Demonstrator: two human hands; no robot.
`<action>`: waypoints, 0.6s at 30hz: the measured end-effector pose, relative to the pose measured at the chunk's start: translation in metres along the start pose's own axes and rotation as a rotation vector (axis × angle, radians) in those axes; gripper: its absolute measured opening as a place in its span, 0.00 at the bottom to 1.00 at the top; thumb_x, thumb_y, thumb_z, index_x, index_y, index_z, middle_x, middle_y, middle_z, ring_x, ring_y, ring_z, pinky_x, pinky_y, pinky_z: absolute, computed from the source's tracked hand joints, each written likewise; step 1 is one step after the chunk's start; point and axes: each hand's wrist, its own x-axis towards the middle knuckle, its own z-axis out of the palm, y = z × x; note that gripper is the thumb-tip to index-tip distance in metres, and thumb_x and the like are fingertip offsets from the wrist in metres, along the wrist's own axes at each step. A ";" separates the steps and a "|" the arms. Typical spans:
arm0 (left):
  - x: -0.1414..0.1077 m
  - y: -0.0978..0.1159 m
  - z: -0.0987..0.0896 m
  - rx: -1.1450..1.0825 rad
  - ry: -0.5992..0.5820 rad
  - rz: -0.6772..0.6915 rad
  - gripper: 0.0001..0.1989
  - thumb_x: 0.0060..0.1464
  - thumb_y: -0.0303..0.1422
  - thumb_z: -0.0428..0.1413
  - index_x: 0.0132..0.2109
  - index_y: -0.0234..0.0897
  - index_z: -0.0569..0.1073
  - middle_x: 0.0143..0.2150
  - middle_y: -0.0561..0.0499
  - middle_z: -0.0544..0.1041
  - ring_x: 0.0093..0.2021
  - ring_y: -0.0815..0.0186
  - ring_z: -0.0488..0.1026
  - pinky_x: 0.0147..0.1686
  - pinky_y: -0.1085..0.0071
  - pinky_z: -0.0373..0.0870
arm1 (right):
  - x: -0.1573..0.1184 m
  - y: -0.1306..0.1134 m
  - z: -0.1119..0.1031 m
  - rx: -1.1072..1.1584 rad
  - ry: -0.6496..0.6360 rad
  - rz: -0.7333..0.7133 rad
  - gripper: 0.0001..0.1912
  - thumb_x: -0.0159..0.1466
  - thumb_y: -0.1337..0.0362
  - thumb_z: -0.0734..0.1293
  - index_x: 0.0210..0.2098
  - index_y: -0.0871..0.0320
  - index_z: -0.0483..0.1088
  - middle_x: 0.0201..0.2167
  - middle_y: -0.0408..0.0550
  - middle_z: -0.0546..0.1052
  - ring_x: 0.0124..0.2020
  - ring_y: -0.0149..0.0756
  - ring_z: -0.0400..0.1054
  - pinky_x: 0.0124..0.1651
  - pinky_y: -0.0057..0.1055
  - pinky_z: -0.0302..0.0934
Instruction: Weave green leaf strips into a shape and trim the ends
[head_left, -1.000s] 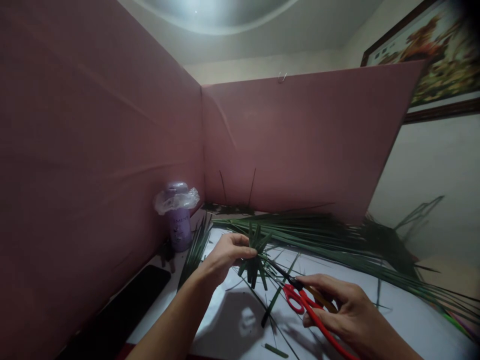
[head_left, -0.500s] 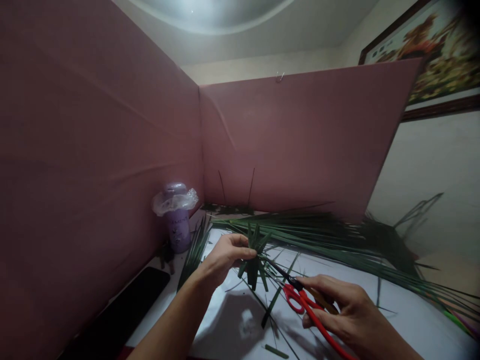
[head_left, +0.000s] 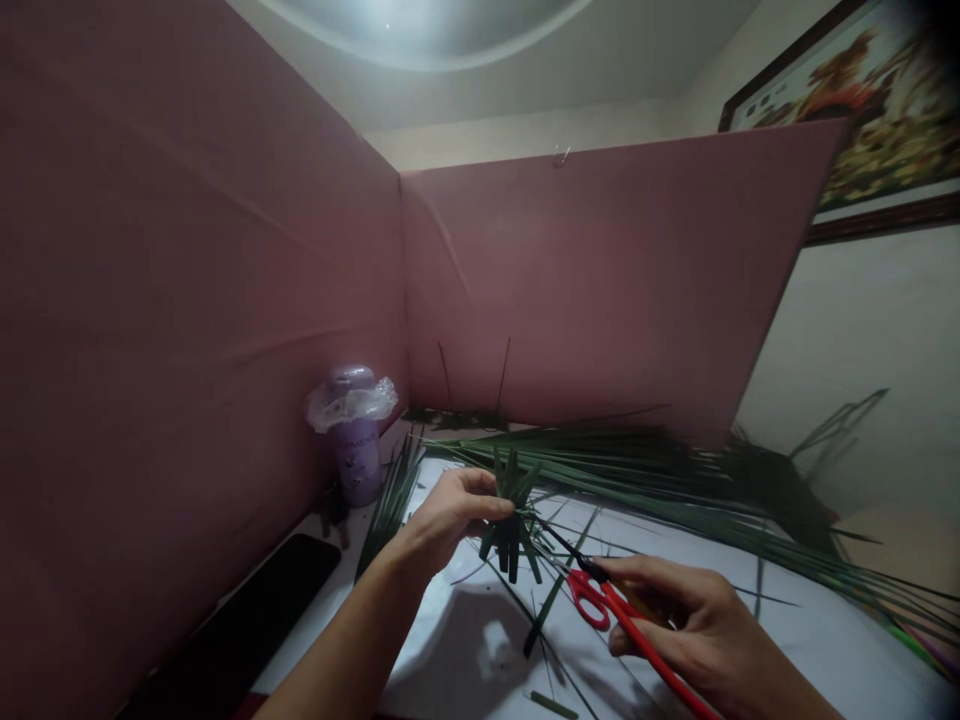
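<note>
"What does the left hand (head_left: 459, 506) have?"

"Its fingers are clamped on a spiky bundle of green leaf strips (head_left: 512, 548), held up over the white desk (head_left: 847, 640)."

"And the right hand (head_left: 697, 610)?"

"Fingers wrapped around red-handled long-nose pliers (head_left: 616, 602), the nose pointing at the bundle; I can't tell whether it touches."

"What lies below?"

"Red-handled scissors (head_left: 578, 579), beside the pliers, among scattered leaf pieces (head_left: 553, 705) on the desk."

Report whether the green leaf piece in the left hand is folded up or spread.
Spread: the green leaf piece splays upward and downward from where the left hand pinches it, with gaps between its ends.
</note>
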 end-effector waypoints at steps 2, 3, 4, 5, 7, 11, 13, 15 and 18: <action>0.000 0.000 0.000 -0.001 -0.003 0.000 0.09 0.35 0.28 0.63 0.26 0.31 0.71 0.23 0.52 0.72 0.20 0.73 0.67 0.19 0.77 0.56 | 0.001 0.001 0.001 0.026 -0.005 0.014 0.14 0.51 0.65 0.71 0.39 0.55 0.75 0.22 0.40 0.71 0.25 0.32 0.66 0.30 0.26 0.65; 0.000 0.000 0.000 -0.003 -0.004 0.002 0.09 0.35 0.28 0.63 0.26 0.31 0.71 0.22 0.53 0.72 0.20 0.73 0.67 0.19 0.77 0.55 | 0.001 0.001 0.001 0.041 -0.013 0.023 0.15 0.51 0.65 0.71 0.39 0.55 0.75 0.22 0.40 0.72 0.25 0.32 0.67 0.30 0.26 0.65; 0.000 0.000 0.000 -0.007 -0.004 0.003 0.09 0.34 0.28 0.63 0.26 0.31 0.71 0.22 0.53 0.72 0.20 0.73 0.67 0.19 0.78 0.55 | 0.001 0.002 0.001 0.059 -0.019 0.034 0.15 0.51 0.65 0.71 0.40 0.55 0.75 0.23 0.40 0.72 0.26 0.33 0.67 0.30 0.26 0.65; 0.000 0.000 0.001 -0.009 -0.002 0.002 0.09 0.34 0.28 0.63 0.26 0.31 0.71 0.22 0.53 0.72 0.20 0.73 0.67 0.19 0.78 0.55 | 0.001 0.002 0.001 0.074 -0.019 0.044 0.15 0.51 0.64 0.71 0.40 0.55 0.75 0.24 0.41 0.73 0.27 0.33 0.67 0.31 0.26 0.66; 0.000 0.001 0.001 -0.008 0.003 -0.002 0.10 0.34 0.28 0.63 0.26 0.31 0.71 0.23 0.52 0.72 0.20 0.73 0.67 0.19 0.78 0.55 | 0.000 0.002 0.001 0.086 -0.017 0.059 0.16 0.52 0.64 0.71 0.41 0.55 0.74 0.27 0.42 0.75 0.28 0.34 0.69 0.32 0.27 0.66; 0.000 0.001 0.001 -0.005 0.005 -0.010 0.11 0.33 0.29 0.63 0.26 0.30 0.71 0.23 0.52 0.72 0.21 0.72 0.68 0.20 0.78 0.56 | -0.002 -0.001 0.000 0.052 -0.034 0.068 0.15 0.53 0.63 0.70 0.41 0.55 0.74 0.29 0.44 0.76 0.29 0.35 0.69 0.32 0.27 0.67; 0.000 0.001 0.000 -0.003 0.008 -0.009 0.11 0.32 0.29 0.64 0.26 0.30 0.71 0.23 0.52 0.72 0.21 0.72 0.68 0.20 0.77 0.56 | -0.002 -0.004 0.000 0.048 -0.037 0.062 0.14 0.53 0.62 0.70 0.40 0.56 0.75 0.29 0.44 0.76 0.28 0.34 0.69 0.32 0.27 0.67; 0.000 0.001 0.000 0.004 0.012 -0.007 0.11 0.32 0.29 0.64 0.26 0.31 0.71 0.22 0.52 0.72 0.21 0.73 0.67 0.19 0.77 0.55 | -0.002 -0.006 0.001 0.051 -0.035 0.060 0.14 0.53 0.62 0.70 0.40 0.56 0.75 0.27 0.43 0.75 0.27 0.34 0.69 0.31 0.26 0.67; 0.000 0.001 0.000 0.021 0.019 -0.009 0.10 0.33 0.29 0.63 0.27 0.31 0.71 0.22 0.53 0.72 0.20 0.74 0.66 0.19 0.78 0.54 | -0.001 -0.007 0.001 0.051 -0.030 0.062 0.14 0.52 0.63 0.71 0.39 0.56 0.75 0.27 0.43 0.75 0.27 0.34 0.70 0.31 0.26 0.66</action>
